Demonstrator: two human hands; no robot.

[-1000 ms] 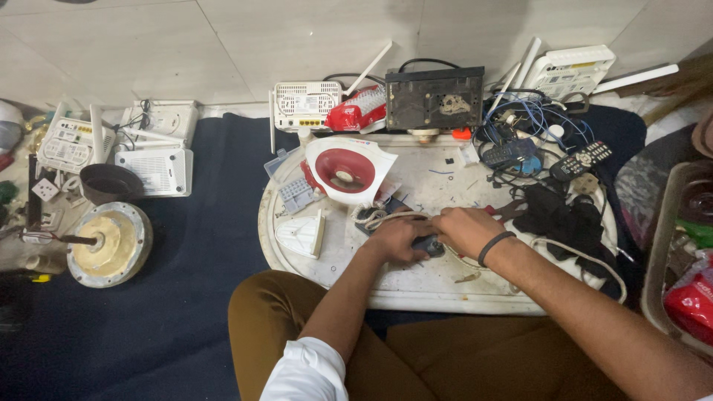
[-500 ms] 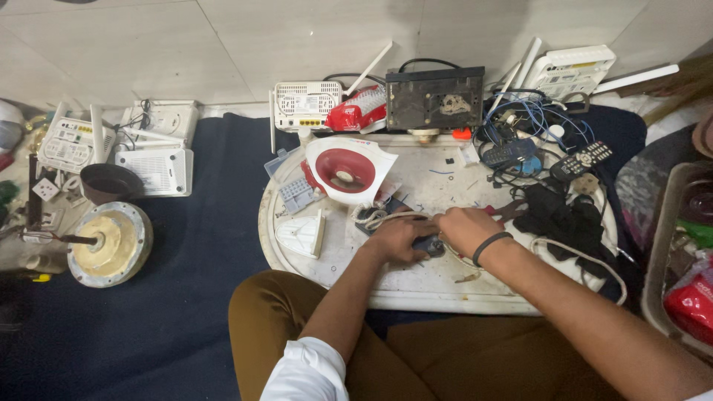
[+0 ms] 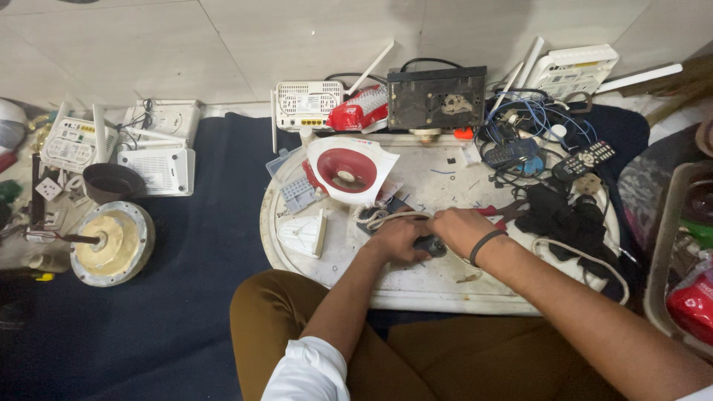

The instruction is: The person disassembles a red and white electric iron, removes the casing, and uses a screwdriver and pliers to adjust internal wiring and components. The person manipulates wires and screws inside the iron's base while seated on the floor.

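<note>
Single head-worn view, looking steeply down, close over the white tray (image 3: 356,278) — floor clutter around it

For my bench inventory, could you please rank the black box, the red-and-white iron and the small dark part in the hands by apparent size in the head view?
1. black box and red-and-white iron: look alike, so unranked.
2. small dark part: clearly smallest, partly covered by left hand and right hand.

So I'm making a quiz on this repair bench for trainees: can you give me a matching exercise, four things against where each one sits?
Things:
1. red and white iron
2. black box
3. remote control
4. small dark part

Places:
A. far right of the tray
B. between the left hand and right hand
C. left of centre on the tray
D. behind the tray, by the wall

Pairs: 1-C, 2-D, 3-A, 4-B
</note>
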